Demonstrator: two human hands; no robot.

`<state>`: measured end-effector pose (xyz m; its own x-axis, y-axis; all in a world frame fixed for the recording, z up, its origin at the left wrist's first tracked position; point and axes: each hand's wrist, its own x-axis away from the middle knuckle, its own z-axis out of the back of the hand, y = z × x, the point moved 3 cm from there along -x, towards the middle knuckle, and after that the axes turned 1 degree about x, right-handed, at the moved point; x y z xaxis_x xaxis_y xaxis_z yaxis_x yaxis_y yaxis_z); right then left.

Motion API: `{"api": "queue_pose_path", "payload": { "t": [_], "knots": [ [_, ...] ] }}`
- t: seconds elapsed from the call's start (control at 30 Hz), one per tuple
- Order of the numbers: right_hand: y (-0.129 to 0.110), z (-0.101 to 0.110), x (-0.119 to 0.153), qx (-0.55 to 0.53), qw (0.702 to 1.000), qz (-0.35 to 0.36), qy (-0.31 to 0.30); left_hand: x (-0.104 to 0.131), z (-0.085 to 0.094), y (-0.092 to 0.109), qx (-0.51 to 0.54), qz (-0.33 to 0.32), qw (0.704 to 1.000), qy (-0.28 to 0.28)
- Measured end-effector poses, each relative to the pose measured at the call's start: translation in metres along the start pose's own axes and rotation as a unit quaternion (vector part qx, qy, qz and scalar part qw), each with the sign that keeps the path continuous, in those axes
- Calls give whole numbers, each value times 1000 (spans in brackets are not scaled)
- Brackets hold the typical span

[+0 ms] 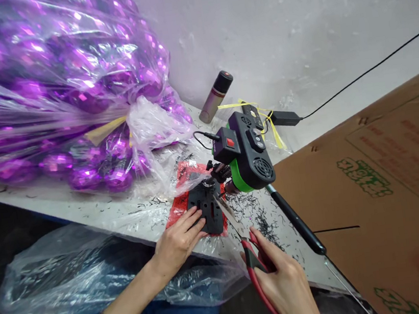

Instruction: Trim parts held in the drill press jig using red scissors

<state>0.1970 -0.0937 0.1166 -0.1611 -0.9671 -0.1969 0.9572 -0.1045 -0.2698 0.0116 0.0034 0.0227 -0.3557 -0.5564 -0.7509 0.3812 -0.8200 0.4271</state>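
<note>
My left hand (181, 237) lies with its fingers stretched over the near left edge of a black slotted base plate (210, 217). My right hand (285, 276) grips scissors (252, 257) with red and black handles. Their blades (229, 215) point up and left over the right side of the plate, close to the lower end of a small black and green bench machine (249, 151). This machine has a red switch and vent grilles. Red sheeting (186, 173) lies under the plate. Whether anything sits between the blades is too small to tell.
A large clear bag of shiny purple balls (69, 88) fills the left. A spray can (216, 97) stands behind the machine. Black scraps (267, 224) litter the white table (124, 209). A black-handled rod (297, 222) and a cardboard box (382, 180) are at right; clear plastic (66, 271) covers the lap.
</note>
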Motion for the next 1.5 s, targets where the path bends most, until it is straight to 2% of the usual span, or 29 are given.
{"api": "queue_pose_path", "payload": {
  "t": [0.43, 0.63, 0.83, 0.97, 1.13, 1.3, 1.5],
  "knots": [
    [-6, 6, -3, 42, 998, 18, 32, -1, 1, 1, -7, -1, 1000, -1],
    [-5, 10, 0, 44, 998, 44, 21, 0, 0, 0, -4, 2, 1000, -3],
    [-1, 5, -2, 24, 999, 16, 27, 0, 0, 0, 0, -1, 1000, 0],
    [1, 6, 0, 11, 1000, 21, 12, 1, 1, 0, 11, 4, 1000, -4],
    [-1, 6, -3, 8, 1000, -6, 3, 0, 1, 0, -1, 3, 1000, -3],
    [-1, 6, -3, 4, 1000, 6, -6, 1, 0, 0, 1, 1, 1000, -1],
    [0, 6, -2, 8, 1000, 2, 24, 1, 0, 0, -5, 3, 1000, -2]
  ]
}}
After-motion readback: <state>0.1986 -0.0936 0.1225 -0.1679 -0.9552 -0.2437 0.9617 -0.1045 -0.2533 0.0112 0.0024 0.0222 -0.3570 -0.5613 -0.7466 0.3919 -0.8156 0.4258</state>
